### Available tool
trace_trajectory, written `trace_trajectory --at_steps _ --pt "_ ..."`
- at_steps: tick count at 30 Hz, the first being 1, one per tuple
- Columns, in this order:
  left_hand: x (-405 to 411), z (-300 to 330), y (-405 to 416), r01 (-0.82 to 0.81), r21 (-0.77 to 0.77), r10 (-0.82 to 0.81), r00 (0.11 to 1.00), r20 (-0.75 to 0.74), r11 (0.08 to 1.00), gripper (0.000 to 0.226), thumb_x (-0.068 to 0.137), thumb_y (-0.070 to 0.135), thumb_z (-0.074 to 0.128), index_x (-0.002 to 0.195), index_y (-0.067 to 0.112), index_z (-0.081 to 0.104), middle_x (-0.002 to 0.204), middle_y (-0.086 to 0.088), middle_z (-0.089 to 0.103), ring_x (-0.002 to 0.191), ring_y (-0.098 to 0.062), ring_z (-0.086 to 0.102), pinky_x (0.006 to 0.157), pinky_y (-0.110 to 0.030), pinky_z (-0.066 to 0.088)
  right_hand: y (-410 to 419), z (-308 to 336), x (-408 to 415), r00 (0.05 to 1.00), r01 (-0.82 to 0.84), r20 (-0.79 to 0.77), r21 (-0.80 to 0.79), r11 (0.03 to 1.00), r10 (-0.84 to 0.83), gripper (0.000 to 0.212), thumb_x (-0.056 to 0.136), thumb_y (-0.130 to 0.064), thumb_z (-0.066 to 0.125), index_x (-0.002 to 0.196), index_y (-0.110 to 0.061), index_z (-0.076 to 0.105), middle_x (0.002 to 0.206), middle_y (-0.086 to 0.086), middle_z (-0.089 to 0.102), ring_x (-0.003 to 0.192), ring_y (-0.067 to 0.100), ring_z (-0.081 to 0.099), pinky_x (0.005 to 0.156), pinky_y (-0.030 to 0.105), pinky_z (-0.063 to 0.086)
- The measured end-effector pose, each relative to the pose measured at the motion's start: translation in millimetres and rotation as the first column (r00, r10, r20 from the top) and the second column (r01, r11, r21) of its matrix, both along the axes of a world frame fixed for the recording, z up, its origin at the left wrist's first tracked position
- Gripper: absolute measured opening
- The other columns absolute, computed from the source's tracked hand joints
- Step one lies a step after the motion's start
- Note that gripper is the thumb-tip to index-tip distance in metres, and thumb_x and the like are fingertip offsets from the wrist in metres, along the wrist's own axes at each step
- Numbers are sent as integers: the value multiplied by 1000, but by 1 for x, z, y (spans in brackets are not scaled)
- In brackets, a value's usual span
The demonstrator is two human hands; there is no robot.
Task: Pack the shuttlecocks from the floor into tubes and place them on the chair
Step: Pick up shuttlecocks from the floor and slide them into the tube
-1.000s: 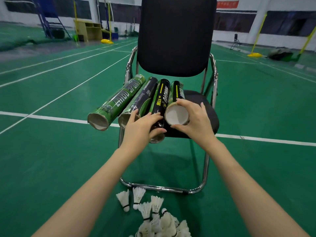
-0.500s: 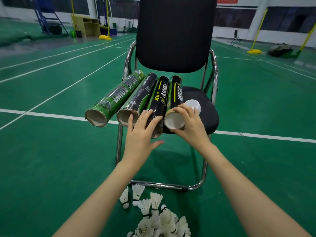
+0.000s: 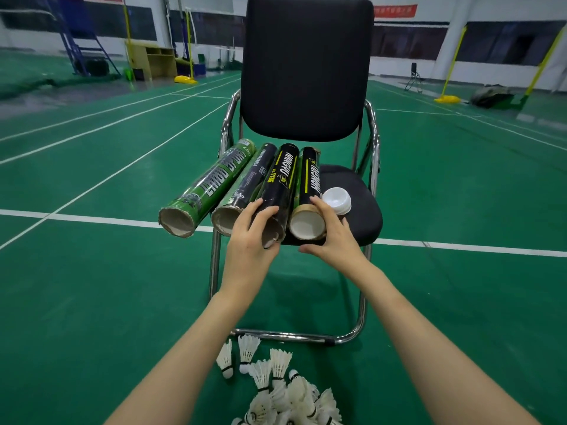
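1. Nearest the camera, a heap of white shuttlecocks (image 3: 285, 391) lies on the green floor (image 3: 92, 302) just in front of the chair's chrome base bar. None of them is in a hand, so packing looks not yet begun.
2. Above them, both forearms reach forward to the front edge of the chair seat (image 3: 362, 210).
3. The left hand (image 3: 250, 237) curls round the open near end of the third tube (image 3: 280, 191), a black one, fingers over the top and thumb below the mouth.
4. The right hand (image 3: 334, 237) holds the near end of the fourth tube (image 3: 308, 194). Its fingers lie along the right side and the thumb points left beneath the white-lined mouth.
5. All four tubes lie side by side with their long axes running from the seat's front edge back towards the backrest (image 3: 306, 69). The open mouths face the person and overhang the front edge.
6. The green tube (image 3: 208, 188) and second tube (image 3: 245, 191) sit to the left, untouched.
7. A white cap (image 3: 337, 200) rests on the seat just right of the fourth tube.
8. My guess is that one gripped tube gets drawn out lengthwise towards the body, then lowered to the heap. Each hand already sits on its own tube.
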State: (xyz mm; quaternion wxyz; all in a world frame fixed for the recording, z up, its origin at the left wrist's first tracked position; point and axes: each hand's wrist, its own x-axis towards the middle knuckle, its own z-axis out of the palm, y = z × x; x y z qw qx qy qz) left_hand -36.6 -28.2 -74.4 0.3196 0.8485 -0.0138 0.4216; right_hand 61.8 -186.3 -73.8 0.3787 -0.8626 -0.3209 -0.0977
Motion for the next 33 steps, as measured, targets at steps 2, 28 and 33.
trace_trajectory --at_steps 2,28,33 --pt "-10 15 -2 15 -54 -12 999 45 998 58 69 -7 73 122 12 59 134 -10 50 124 -19 46 104 -24 36 0 8 -6 999 -16 -28 42 999 17 95 64 -29 81 138 -40 23 142 -24 28 132 2 25 111 50 16" --pt "-88 20 -13 298 -720 -642 721 -260 626 51 70 20 82 111 42 63 120 -5 64 105 -23 66 78 -29 55 -80 -4 -98 943 85 330 -124 989 -40 85 57 -31 84 133 -27 46 126 -3 54 118 10 42 110 50 11" --pt "-79 -38 -11 176 -795 -679 642 -355 581 44 79 14 75 111 40 62 118 -9 64 101 -28 67 79 -32 57 -82 -62 -100 982 83 182 -186 979 -49 79 57 -32 84 128 -25 50 121 -7 57 113 16 50 106 50 29"
